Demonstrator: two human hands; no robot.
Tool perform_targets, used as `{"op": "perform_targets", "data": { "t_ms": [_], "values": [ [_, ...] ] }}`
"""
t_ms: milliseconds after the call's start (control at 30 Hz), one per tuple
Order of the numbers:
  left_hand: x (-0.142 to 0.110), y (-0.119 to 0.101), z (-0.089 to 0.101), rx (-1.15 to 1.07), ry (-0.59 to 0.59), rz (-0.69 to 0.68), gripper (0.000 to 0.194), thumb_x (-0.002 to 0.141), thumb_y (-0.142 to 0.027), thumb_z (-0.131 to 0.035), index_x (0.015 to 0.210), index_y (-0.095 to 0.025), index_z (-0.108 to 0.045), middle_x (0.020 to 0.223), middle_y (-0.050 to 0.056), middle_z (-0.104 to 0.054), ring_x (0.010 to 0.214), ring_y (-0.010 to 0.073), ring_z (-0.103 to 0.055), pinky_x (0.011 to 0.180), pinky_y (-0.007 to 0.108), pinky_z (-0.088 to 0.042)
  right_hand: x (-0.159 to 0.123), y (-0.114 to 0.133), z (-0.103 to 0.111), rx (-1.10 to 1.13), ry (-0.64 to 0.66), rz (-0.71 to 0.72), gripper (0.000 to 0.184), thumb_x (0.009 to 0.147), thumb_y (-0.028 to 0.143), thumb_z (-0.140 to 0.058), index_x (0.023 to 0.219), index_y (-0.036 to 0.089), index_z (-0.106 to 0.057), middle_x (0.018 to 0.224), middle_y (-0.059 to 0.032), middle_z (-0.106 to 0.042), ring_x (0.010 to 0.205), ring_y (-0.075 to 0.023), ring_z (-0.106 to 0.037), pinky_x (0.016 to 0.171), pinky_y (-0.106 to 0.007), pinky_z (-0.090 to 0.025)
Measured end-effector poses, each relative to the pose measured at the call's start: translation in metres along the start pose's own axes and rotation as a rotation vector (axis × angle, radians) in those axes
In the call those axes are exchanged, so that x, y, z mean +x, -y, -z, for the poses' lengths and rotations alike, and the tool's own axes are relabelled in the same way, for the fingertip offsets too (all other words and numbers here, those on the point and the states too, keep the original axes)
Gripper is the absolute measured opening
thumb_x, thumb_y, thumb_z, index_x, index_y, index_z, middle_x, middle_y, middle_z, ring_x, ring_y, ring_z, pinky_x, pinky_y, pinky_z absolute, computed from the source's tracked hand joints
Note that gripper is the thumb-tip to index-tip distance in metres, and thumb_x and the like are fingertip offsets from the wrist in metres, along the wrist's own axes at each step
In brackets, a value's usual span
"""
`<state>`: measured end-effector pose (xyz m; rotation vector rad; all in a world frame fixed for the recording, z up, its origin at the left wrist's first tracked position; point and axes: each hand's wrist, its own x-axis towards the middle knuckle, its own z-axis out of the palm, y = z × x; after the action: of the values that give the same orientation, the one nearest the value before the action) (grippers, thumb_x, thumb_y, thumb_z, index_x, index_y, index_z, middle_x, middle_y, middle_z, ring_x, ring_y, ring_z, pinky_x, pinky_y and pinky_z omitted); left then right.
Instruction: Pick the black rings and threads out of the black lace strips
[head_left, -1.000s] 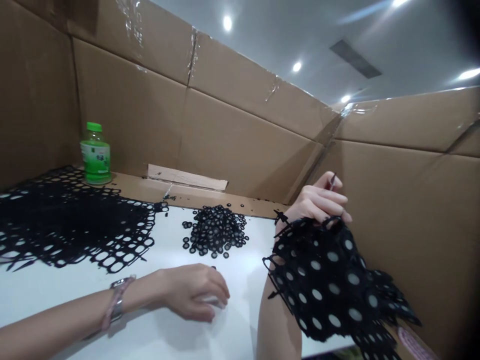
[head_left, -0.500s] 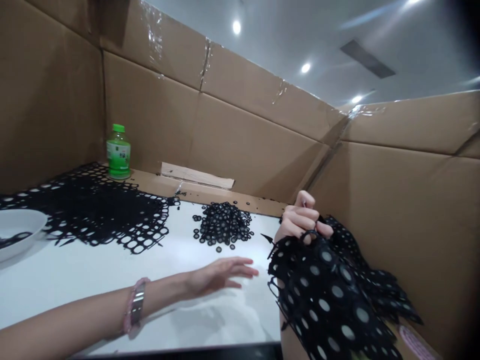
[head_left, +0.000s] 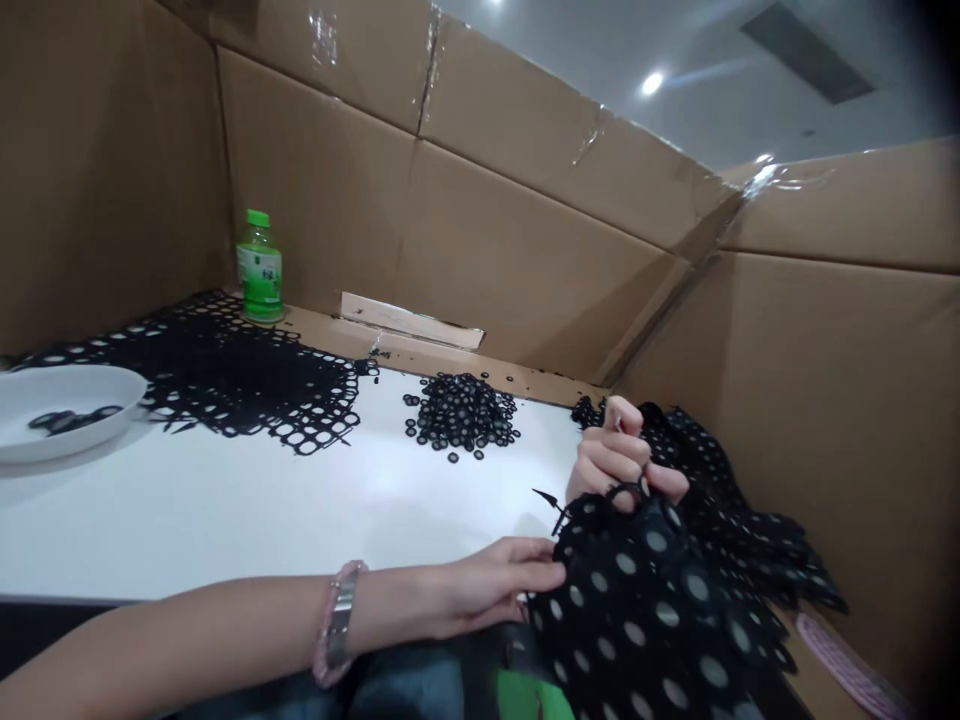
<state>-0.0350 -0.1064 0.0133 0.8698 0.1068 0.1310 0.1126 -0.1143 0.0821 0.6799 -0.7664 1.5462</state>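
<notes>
A black sheet with rows of pale round spots (head_left: 634, 632) hangs at the lower right. My right hand (head_left: 619, 455) is closed in a fist around its top edge. At the sheet's left edge, my left hand (head_left: 499, 585) is closed, thumb and fingers pinching the rim; a bracelet is on that wrist. A thin pointed black scrap (head_left: 546, 496) sticks out from the sheet between the hands. Behind the right hand lie more black spotted sheets (head_left: 750, 530). Beyond my left hand is a heap of small black rings with grey centres (head_left: 465, 412).
A white bowl (head_left: 97, 440) holding a few black pieces stands at the left. Black netting full of round holes (head_left: 315, 425) spreads behind it, near a green bottle (head_left: 262, 285). Cardboard walls (head_left: 525, 250) enclose the white table (head_left: 300, 520). A pink coiled strip (head_left: 847, 665) is at lower right.
My left hand has moved right and down from above the table and closed on the sheet's left edge. The right hand keeps its grip. The view has tilted down.
</notes>
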Motion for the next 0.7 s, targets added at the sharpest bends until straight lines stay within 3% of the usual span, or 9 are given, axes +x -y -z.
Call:
{"op": "perform_targets", "data": {
  "t_ms": [133, 233, 333, 400, 500, 600, 700],
  "values": [
    [-0.019, -0.003, -0.01, 0.033, -0.185, 0.018, 0.027, 0.062, -0.032, -0.073, 0.078, -0.014, -0.063, 0.07, -0.001, -0.056, 0.063, 0.0083, -0.051, 0.064, 0.022, -0.04, -0.004, 0.003, -0.028, -0.538, -0.179, 0.03, 0.031, 0.063, 0.008, -0.053, 0.082, 0.025, -0.036, 0.043, 0.0153, -0.023, 0.027, -0.001, -0.016, 0.026, -0.01, -0.024],
    [-0.04, -0.019, -0.001, 0.071, -0.313, -0.049, 0.028, 0.059, -0.029, -0.075, 0.08, -0.014, -0.062, 0.075, 0.0, -0.06, 0.065, 0.0089, -0.053, 0.064, 0.021, -0.04, -0.005, 0.013, -0.055, -1.07, -0.505, -0.021, 0.03, 0.06, 0.014, -0.062, 0.073, 0.025, -0.037, 0.047, 0.0121, -0.02, 0.032, -0.0028, -0.013, 0.028, -0.014, -0.02],
    [-0.053, -0.038, 0.019, 0.153, -0.417, -0.128, 0.03, 0.06, -0.031, -0.073, 0.083, -0.014, -0.063, 0.082, 0.004, -0.063, 0.075, 0.0136, -0.056, 0.071, 0.025, -0.042, -0.005, 0.027, -0.061, -1.489, -0.737, -0.241, 0.034, 0.056, 0.017, -0.068, 0.068, 0.024, -0.037, 0.055, 0.0085, -0.025, 0.04, -0.0054, -0.023, 0.035, -0.017, -0.024],
    [-0.057, -0.048, 0.037, 0.228, -0.46, -0.12, 0.031, 0.061, -0.032, -0.073, 0.084, -0.014, -0.063, 0.085, 0.005, -0.065, 0.078, 0.0152, -0.057, 0.072, 0.026, -0.042, -0.008, 0.036, -0.046, -1.733, -0.715, -0.522, 0.033, 0.058, 0.018, -0.068, 0.069, 0.023, -0.037, 0.059, 0.0067, -0.031, 0.048, -0.0074, -0.03, 0.043, -0.019, -0.029],
    [-0.055, -0.055, 0.069, 0.311, -0.454, -0.025, 0.032, 0.058, -0.032, -0.074, 0.082, -0.013, -0.064, 0.082, 0.005, -0.065, 0.074, 0.0138, -0.057, 0.069, 0.024, -0.042, -0.021, 0.044, -0.003, -1.924, -0.595, -0.878, 0.025, 0.066, 0.021, -0.062, 0.07, 0.022, -0.037, 0.06, 0.0063, -0.037, 0.054, -0.0099, -0.035, 0.052, -0.023, -0.032],
    [-0.051, -0.054, 0.096, 0.436, -0.43, 0.061, 0.033, 0.059, -0.034, -0.072, 0.078, -0.01, -0.063, 0.071, 0.003, -0.061, 0.061, 0.0096, -0.051, 0.058, 0.021, -0.038, -0.037, 0.051, 0.037, -2.025, -0.634, -0.949, 0.027, 0.066, 0.027, -0.061, 0.069, 0.022, -0.035, 0.053, 0.0076, -0.039, 0.05, -0.0108, -0.036, 0.05, -0.024, -0.03],
    [-0.05, -0.053, 0.11, 0.736, -0.392, 0.031, 0.029, 0.061, -0.034, -0.069, 0.073, -0.009, -0.059, 0.06, -0.002, -0.052, 0.053, 0.0074, -0.042, 0.049, 0.019, -0.029, -0.037, 0.055, 0.049, -2.294, -0.754, -0.842, 0.028, 0.069, 0.038, -0.059, 0.066, 0.023, -0.036, 0.05, 0.0049, -0.048, 0.049, -0.0135, -0.042, 0.051, -0.026, -0.032]
  ]
}}
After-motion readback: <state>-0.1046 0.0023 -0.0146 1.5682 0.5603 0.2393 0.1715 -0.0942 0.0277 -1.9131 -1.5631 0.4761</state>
